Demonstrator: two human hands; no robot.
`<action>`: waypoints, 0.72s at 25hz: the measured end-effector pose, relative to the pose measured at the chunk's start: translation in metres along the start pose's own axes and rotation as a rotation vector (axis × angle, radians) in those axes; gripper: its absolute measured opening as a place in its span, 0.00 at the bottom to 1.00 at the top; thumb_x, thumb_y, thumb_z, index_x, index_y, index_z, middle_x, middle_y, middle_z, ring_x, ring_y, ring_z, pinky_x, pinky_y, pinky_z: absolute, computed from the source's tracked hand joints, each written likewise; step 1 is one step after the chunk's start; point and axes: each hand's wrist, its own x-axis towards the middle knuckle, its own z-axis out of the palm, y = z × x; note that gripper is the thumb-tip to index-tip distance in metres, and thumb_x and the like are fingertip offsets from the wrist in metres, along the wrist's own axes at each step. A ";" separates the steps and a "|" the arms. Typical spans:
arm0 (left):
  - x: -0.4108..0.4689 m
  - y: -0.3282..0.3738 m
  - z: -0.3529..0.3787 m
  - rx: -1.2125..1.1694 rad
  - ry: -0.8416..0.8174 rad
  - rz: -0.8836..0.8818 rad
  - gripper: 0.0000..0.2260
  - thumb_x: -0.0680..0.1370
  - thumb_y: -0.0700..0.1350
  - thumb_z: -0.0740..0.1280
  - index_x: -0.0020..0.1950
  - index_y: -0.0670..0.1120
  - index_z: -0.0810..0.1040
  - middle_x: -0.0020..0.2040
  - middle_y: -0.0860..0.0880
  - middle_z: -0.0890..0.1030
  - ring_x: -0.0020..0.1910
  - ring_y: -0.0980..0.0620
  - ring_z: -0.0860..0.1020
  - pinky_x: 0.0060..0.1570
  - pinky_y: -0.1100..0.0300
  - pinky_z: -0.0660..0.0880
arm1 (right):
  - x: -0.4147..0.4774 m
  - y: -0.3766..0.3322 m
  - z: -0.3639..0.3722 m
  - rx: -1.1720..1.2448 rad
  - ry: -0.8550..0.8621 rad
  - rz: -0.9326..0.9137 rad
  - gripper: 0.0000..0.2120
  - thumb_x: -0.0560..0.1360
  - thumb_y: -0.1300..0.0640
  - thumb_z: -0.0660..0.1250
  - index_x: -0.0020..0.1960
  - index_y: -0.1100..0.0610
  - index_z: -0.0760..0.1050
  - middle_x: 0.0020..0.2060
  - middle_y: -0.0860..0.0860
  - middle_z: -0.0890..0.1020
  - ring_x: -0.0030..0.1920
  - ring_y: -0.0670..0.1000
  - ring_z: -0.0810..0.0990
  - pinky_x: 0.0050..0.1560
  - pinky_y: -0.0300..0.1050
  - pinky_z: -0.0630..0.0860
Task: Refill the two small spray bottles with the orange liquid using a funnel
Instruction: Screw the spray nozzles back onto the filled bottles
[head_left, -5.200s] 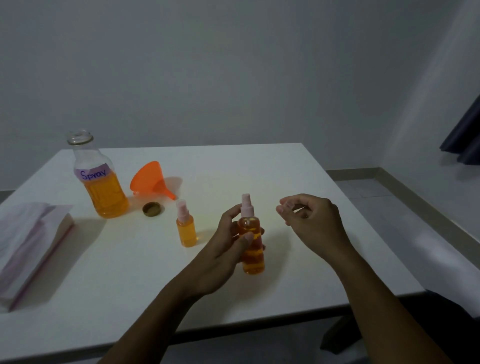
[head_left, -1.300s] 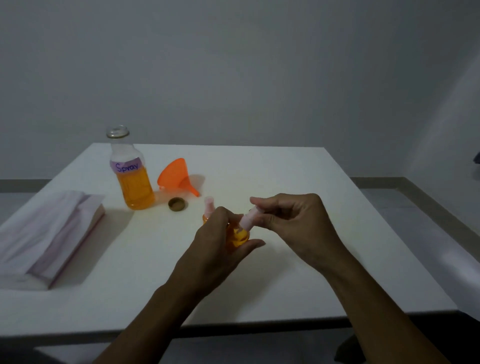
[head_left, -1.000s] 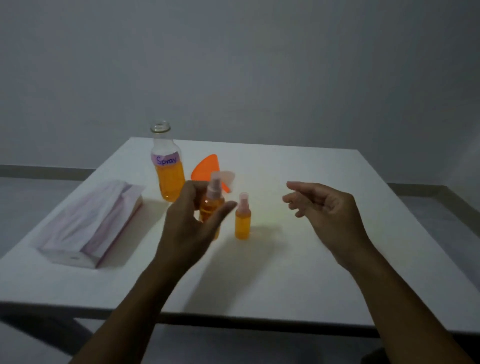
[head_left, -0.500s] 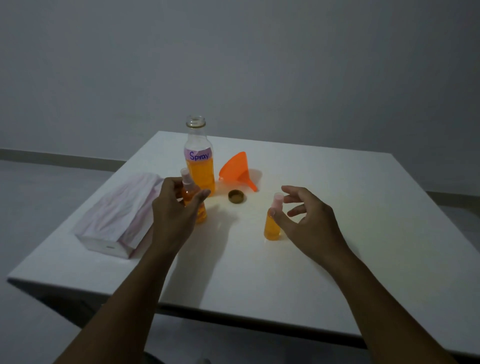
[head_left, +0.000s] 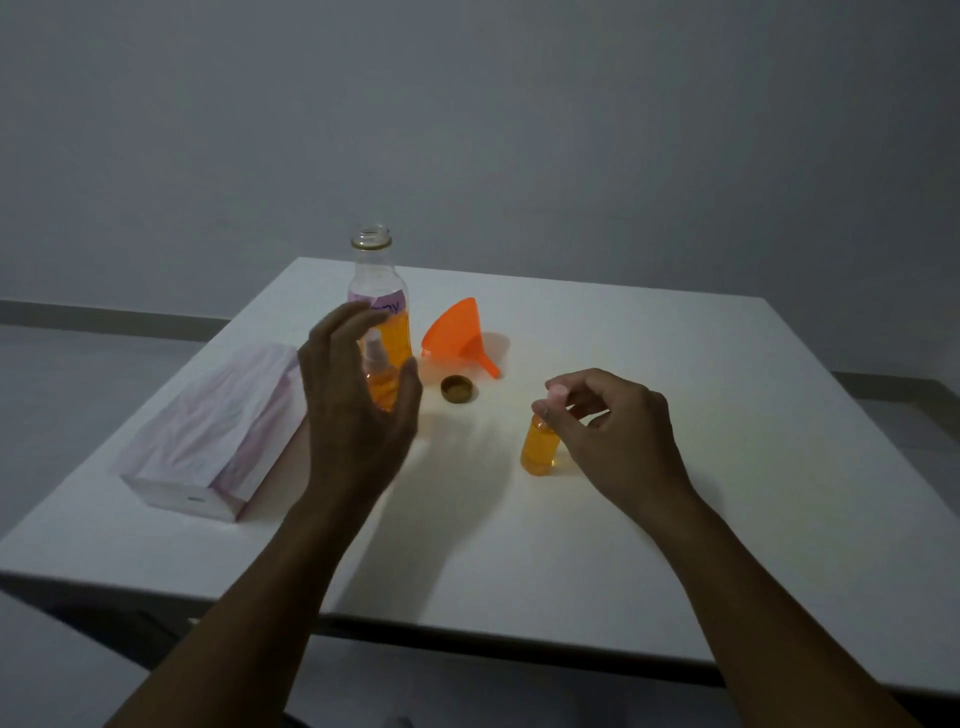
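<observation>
The taller spray bottle (head_left: 383, 385), full of orange liquid with a pink sprayer, stands by the tissue pack. My left hand (head_left: 353, 415) hovers just in front of it with fingers spread and not gripping. The shorter spray bottle (head_left: 540, 448) stands near the table's middle. My right hand (head_left: 613, 431) pinches its pink top between thumb and forefinger. The large glass bottle (head_left: 382, 317) labelled "Spray", uncapped and about half full of orange liquid, stands behind the left hand. The orange funnel (head_left: 457, 332) lies on its side to its right.
A brown bottle cap (head_left: 458, 389) lies upside down in front of the funnel. A pink-and-white tissue pack (head_left: 218, 431) sits at the left of the white table (head_left: 675, 545). Grey wall behind, floor on both sides.
My left hand set the taller spray bottle down beside the large bottle and opened. My right hand closed its fingertips on the shorter bottle's pink top. The camera view shifted slightly.
</observation>
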 end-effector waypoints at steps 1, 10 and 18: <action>-0.005 0.011 0.002 -0.018 -0.047 0.094 0.22 0.74 0.43 0.70 0.66 0.43 0.70 0.66 0.43 0.71 0.66 0.49 0.67 0.66 0.62 0.64 | -0.001 0.000 -0.005 0.014 0.006 0.005 0.08 0.74 0.48 0.73 0.51 0.50 0.82 0.39 0.36 0.81 0.41 0.36 0.81 0.37 0.23 0.72; -0.052 0.065 0.064 -0.345 -0.729 -0.063 0.28 0.71 0.63 0.68 0.69 0.57 0.68 0.64 0.61 0.75 0.59 0.60 0.75 0.55 0.67 0.74 | -0.018 0.000 -0.048 0.158 0.037 0.082 0.11 0.72 0.49 0.75 0.53 0.49 0.82 0.46 0.41 0.85 0.47 0.42 0.84 0.48 0.37 0.82; -0.057 0.078 0.083 -0.283 -0.721 0.065 0.21 0.74 0.56 0.66 0.66 0.54 0.74 0.60 0.56 0.80 0.53 0.59 0.78 0.52 0.73 0.70 | -0.016 0.016 -0.071 0.121 -0.027 0.109 0.11 0.72 0.50 0.76 0.52 0.52 0.85 0.46 0.44 0.87 0.46 0.43 0.85 0.51 0.40 0.83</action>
